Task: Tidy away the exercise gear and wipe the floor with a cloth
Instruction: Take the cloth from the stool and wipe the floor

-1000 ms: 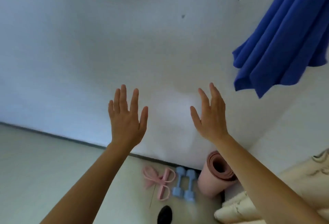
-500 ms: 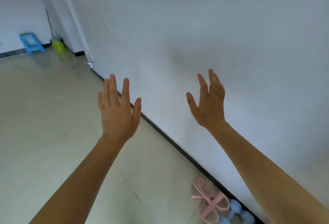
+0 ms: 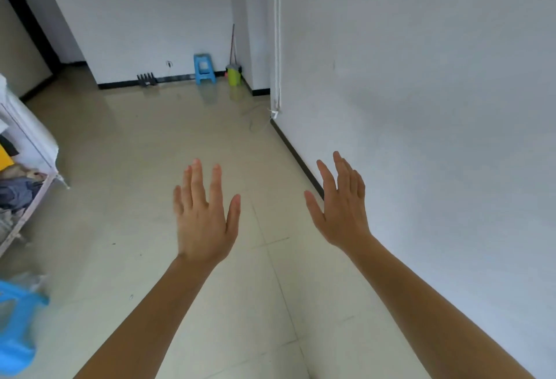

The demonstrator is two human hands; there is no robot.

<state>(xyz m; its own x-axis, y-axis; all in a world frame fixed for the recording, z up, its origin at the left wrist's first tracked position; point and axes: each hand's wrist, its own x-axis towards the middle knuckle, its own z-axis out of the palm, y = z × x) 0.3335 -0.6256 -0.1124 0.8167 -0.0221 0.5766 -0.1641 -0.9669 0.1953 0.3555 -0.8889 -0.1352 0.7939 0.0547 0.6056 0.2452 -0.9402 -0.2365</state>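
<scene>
Your left hand [image 3: 204,222] and your right hand [image 3: 343,213] are raised side by side in front of you, both empty with fingers spread, above the glossy pale tiled floor [image 3: 150,153]. The long white plaster wall [image 3: 436,107] runs along your right side. At the far end, against the back wall, the small blue plastic stool [image 3: 204,69] stands left of the green bucket with a mop [image 3: 234,74], which is in the corner. Left of the stool lies the dark power strip [image 3: 146,79]. At your left stands the white fabric wardrobe frame [image 3: 33,149] with clothes inside. Near you, at the lower left, is another blue plastic item [image 3: 16,327], blurred.
</scene>
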